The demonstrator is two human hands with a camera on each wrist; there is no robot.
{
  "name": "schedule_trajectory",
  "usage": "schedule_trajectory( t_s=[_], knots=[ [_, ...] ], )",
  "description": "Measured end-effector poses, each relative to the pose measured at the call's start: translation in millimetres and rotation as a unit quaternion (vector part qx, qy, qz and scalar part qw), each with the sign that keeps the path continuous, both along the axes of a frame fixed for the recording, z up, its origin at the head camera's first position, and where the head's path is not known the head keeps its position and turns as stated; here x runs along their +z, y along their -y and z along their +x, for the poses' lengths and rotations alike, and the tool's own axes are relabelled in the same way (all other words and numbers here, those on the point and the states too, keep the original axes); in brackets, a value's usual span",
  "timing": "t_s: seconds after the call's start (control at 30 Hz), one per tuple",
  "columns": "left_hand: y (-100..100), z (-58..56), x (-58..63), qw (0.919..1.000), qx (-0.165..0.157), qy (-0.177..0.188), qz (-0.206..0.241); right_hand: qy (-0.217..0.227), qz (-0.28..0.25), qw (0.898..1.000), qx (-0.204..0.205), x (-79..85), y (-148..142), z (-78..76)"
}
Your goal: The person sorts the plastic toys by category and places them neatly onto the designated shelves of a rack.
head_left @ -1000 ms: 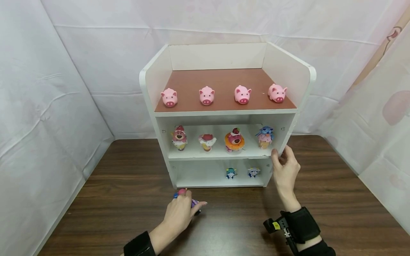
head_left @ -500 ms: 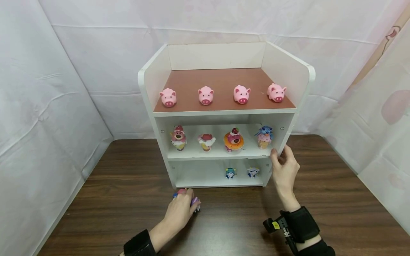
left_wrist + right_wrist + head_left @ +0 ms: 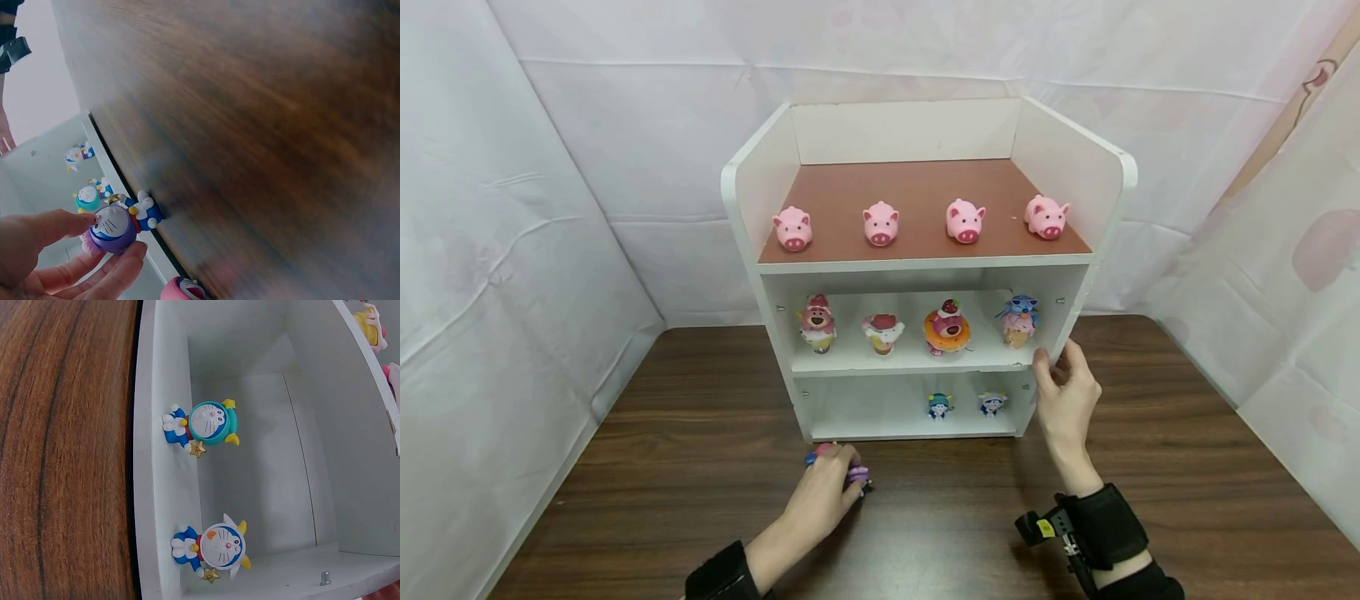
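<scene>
My left hand [image 3: 823, 492] is low over the table in front of the shelf unit. Its thumb and fingers pinch a Doraemon figurine with a purple hood [image 3: 117, 226], clearly seen in the left wrist view. A pink-hooded figurine [image 3: 182, 289] lies beside it, partly cut off by the frame edge. With thumb and fingers, my right hand [image 3: 1067, 400] holds the right side panel of the white shelf unit [image 3: 925, 267]. On the bottom shelf sit a teal-hooded Doraemon figurine [image 3: 209, 423] and a white-hooded Doraemon figurine [image 3: 219, 545], side by side.
Several pink pig figures [image 3: 880, 223] line the brown top board. The middle shelf carries a bear figure [image 3: 817, 323], a white figure with a red top [image 3: 883, 333], a bear in an orange ring [image 3: 947, 327] and a blue figure on an ice-cream cone [image 3: 1019, 321]. White cloth surrounds the wooden table [image 3: 647, 467].
The left thumb has come in against the purple-hooded figurine, which has turned in the fingers. That hand stays in nearly the same place. My right hand has not moved on the panel.
</scene>
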State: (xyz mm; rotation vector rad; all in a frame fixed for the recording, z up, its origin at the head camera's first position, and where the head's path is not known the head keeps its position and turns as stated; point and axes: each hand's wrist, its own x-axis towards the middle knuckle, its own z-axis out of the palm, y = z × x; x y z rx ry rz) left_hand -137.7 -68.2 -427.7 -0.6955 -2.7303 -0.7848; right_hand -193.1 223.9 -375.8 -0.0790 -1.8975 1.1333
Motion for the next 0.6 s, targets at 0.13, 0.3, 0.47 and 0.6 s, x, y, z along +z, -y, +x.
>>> schedule_trajectory(
  t_s=[0.13,0.3,0.47,0.6],
  knots=[
    [-0.3,1.1,0.2,0.9999,0.001,0.009,0.005,0.0,0.0,1.0,-0.001,-0.3,-0.2,0.0],
    [-2.6,1.1,-0.7,0.9999,0.007,0.016,0.0,0.0,0.001,1.0,-0.003,-0.4,-0.3,0.1],
    [-4.7,0.0,-1.9,0.9999,0.011,0.012,-0.002,-0.003,-0.001,1.0,0.0,-0.5,-0.1,-0.2],
    [-6.1,-2.7,-1.6,0.9999,0.008,0.01,0.002,-0.006,-0.001,1.0,0.002,-0.2,0.2,-0.1]
  ],
)
